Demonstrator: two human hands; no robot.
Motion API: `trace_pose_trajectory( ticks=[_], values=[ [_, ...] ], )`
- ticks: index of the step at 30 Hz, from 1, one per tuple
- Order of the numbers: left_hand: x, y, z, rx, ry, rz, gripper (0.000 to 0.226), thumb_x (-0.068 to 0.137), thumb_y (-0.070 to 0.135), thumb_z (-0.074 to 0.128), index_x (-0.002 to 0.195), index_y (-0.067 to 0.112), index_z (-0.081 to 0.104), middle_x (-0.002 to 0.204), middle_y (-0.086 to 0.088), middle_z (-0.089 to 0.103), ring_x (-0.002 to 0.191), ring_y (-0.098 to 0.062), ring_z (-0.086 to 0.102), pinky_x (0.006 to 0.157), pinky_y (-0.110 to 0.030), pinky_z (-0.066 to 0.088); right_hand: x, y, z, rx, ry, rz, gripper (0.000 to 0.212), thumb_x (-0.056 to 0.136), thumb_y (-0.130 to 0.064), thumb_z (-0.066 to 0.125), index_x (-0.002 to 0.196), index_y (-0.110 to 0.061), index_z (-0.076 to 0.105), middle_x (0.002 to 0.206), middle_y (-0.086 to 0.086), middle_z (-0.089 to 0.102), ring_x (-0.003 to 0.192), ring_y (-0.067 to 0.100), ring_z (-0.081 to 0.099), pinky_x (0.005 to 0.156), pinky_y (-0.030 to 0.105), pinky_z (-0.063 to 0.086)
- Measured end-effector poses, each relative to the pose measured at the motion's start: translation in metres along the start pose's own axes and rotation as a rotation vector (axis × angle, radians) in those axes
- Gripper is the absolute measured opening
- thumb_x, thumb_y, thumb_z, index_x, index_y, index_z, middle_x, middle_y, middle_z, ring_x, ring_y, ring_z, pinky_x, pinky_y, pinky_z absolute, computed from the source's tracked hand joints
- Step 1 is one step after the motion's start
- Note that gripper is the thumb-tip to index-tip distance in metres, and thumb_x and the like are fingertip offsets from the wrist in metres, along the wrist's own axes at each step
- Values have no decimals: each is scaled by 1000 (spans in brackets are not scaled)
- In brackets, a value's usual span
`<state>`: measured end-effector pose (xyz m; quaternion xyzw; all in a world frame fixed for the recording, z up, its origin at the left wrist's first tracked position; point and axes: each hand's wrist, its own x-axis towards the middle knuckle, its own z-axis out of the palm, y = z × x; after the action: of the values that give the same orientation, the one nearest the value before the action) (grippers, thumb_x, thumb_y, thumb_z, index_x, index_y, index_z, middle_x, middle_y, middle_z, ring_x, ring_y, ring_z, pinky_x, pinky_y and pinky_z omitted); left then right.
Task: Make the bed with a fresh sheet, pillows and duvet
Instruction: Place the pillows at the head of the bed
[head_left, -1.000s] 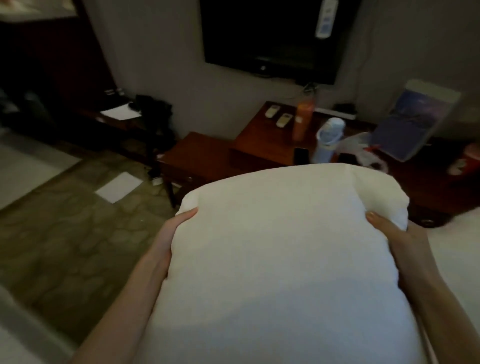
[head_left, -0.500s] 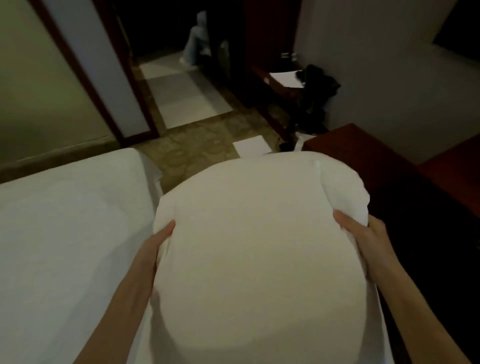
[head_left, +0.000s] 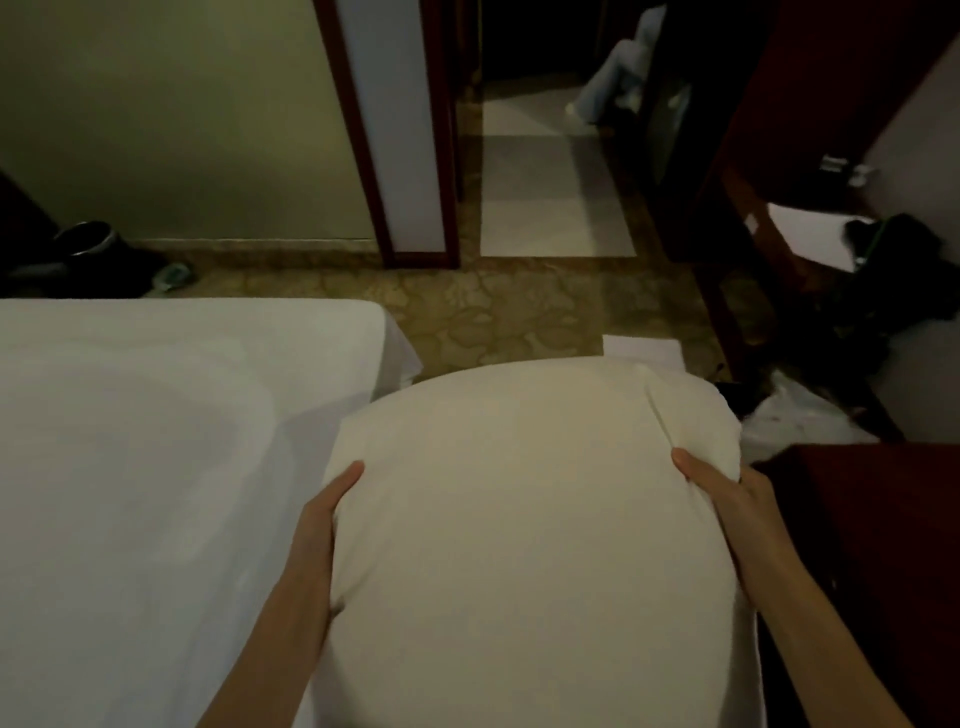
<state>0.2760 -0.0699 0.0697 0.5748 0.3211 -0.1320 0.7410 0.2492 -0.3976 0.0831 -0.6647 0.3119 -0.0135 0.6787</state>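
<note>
Now I've swung from the desk toward the white-sheeted bed (head_left: 156, 467); left hand (head_left: 317, 525) and right hand (head_left: 727, 499) still clamp the plump white pillow (head_left: 519, 519), carried beside the mattress. Placement next, probably.

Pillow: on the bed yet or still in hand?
In hand. Left hand and right hand grip the pillow beside the sheeted bed.

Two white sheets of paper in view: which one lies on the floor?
The white paper sheet just beyond the white pillow lies on the patterned floor; the other white sheet rests on the dark wooden desk at right.
</note>
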Motion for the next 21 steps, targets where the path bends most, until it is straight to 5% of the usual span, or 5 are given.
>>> trace_pose_trajectory(
  ticks=[6,11,15,18,21],
  values=[
    [63,49,59,-176,91,21,30,86,32,63,107,11,69,101,-7,73,96,-22,68,91,-38,48,128,-60,38,-80,-106,-10,30,86,-23,69,113,-21,56,93,-8,61,82,11,57,78,28,43],
    [141,89,107,-343,119,-32,29,92,29,53,98,7,71,96,-11,74,81,-22,72,76,-37,47,242,-96,88,-222,-176,45,51,81,-36,72,124,-14,56,116,11,61,102,29,56,97,42,44],
    [227,141,152,-379,88,-30,33,92,29,51,95,5,74,95,-13,74,78,-21,72,77,-38,46,342,-141,135,-211,-197,8,47,84,-27,70,122,-1,59,99,8,65,87,22,59,87,33,45],
    [293,202,182,-320,105,47,27,91,28,54,102,8,69,97,-11,74,81,-18,72,75,-36,46,408,-188,172,-183,-180,8,36,90,-23,64,121,-11,53,81,-6,51,69,4,44,75,15,40],
    [341,255,206,-301,91,54,28,88,29,57,104,9,68,98,-11,74,84,-21,72,75,-37,48,465,-228,207,-186,-208,-5,46,90,-25,64,130,-7,50,103,7,57,70,6,44,77,22,40]
  ],
)
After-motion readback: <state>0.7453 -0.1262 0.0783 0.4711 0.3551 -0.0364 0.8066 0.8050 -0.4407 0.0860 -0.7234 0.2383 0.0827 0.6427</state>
